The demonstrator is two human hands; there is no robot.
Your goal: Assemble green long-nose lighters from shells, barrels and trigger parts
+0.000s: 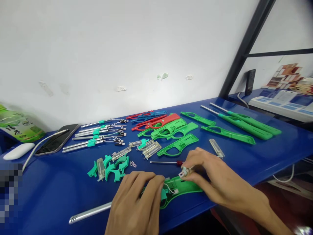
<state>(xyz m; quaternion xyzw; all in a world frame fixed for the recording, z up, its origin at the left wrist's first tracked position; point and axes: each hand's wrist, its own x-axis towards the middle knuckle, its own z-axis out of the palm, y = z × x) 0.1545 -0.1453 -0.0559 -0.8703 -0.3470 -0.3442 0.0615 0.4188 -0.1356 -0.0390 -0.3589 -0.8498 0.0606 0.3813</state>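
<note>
My left hand (139,200) is closed over a green lighter shell half (179,186) at the table's front edge, its fingers hiding part of it. A silver metal tube (90,212) sticks out to the left from under that hand. Inside the shell lie a teal trigger piece (164,193) and a white wire with a small block. Just above the shell's right part, my right hand (202,169) pinches a small clear fuel tank with a pale valve end (184,172); most of it is hidden by the fingers. A screwdriver (163,162) lies beyond, near my right fingertips.
Teal triggers (122,161) and clear tanks (151,149) lie beyond my left hand. Wired metal tubes (95,132), red shells (158,121), green shells (179,145) and assembled lighters (244,124) lie further back. A phone (57,140), mouse (19,151) and bottle (19,125) are left.
</note>
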